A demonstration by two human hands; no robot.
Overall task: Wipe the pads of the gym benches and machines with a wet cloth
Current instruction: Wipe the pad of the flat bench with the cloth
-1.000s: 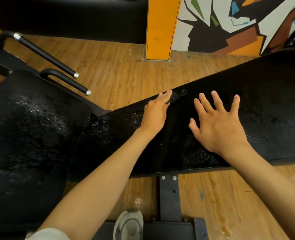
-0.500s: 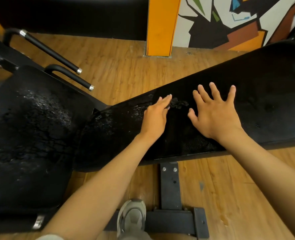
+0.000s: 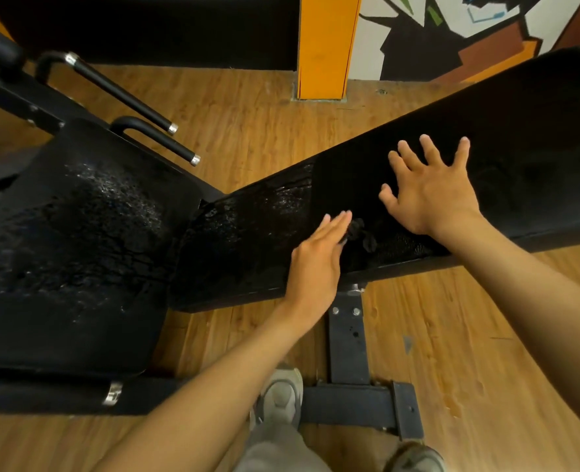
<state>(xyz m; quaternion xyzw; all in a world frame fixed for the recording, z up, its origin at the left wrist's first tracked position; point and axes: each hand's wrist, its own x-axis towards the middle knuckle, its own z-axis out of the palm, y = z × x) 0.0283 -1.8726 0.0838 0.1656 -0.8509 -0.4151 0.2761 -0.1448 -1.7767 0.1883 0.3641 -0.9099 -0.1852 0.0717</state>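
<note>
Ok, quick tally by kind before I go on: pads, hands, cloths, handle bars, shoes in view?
Pads: 2, seat pad, back pad
Hands: 2, left hand, right hand
Cloths: 1, dark cloth
Handle bars: 2
Shoes: 2
Total: 9

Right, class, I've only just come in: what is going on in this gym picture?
A person is wiping a long black bench pad. The left hand, fingers straight, pushes a dark crumpled cloth along the pad's near edge. The right hand lies spread flat on the pad. The seat pad to the left glistens, apparently wet.
</note>
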